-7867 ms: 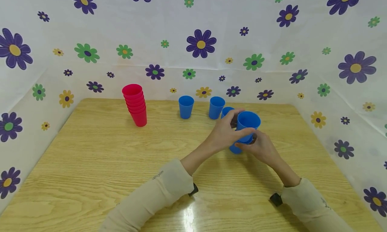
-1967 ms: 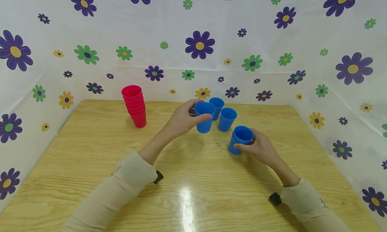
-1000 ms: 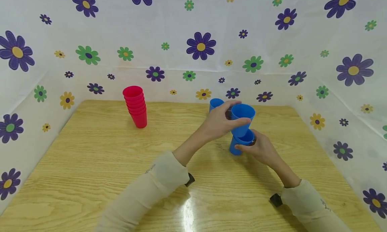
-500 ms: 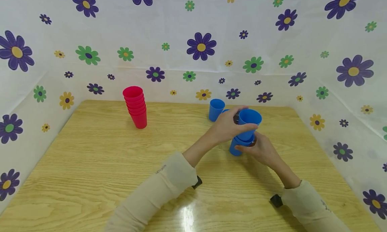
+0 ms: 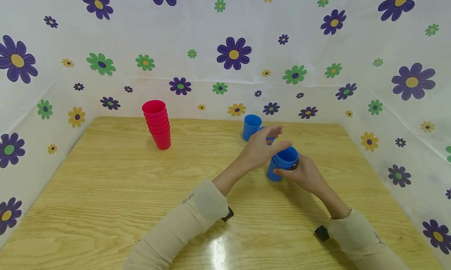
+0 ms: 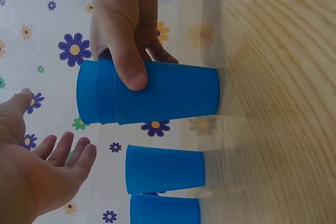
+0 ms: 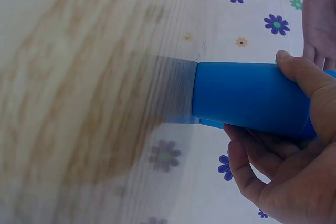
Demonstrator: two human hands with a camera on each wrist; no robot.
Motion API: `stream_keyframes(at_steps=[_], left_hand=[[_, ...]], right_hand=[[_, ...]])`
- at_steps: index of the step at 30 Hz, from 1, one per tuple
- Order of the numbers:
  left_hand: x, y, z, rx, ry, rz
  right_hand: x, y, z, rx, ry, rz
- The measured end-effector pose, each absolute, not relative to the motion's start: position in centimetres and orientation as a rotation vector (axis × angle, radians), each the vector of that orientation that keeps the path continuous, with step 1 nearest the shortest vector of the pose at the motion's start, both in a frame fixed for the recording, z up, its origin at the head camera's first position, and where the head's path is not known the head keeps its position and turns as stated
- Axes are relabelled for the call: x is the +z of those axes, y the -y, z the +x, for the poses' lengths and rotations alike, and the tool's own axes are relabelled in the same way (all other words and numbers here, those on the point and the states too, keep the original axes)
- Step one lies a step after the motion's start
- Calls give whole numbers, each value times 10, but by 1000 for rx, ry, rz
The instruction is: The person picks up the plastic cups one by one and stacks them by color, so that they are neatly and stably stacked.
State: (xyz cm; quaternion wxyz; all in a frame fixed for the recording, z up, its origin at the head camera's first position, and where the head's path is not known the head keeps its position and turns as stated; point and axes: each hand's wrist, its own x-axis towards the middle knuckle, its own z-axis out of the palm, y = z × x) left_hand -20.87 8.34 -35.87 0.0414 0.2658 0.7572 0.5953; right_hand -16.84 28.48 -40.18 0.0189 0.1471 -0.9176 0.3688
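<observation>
Three nested blue cups (image 6: 168,93) stand upright on the wooden table, toward the right in the head view. My right hand (image 5: 305,173) grips this stack round its side, thumb in front. Just above and left of the stack's rim, my left hand (image 5: 260,148) is spread with nothing in it; the left wrist view shows its fingers (image 6: 79,161) apart from the cups. Behind the left hand stand two single blue cups. The farther cup (image 5: 251,127) shows almost whole; the nearer cup (image 6: 165,169) is mostly hidden by the hand in the head view.
A tall stack of nested red cups (image 5: 162,125) stands at the back left of the table (image 5: 141,191). A white cloth (image 5: 197,23) with printed flowers hangs behind the table and along both sides.
My left hand has carried the blue cup from the back middle to the stack, lowered it in and let go. The stack has gained cups since the earliest frame. My right hand has kept its grip.
</observation>
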Motion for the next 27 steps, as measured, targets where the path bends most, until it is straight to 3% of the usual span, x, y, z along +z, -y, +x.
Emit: stream_keyframes(at_steps=[27], left_hand=[[-398,-71,-241,1778,-2525,391]], right_hand=[[-399,-283,-167,1108,2860,417]])
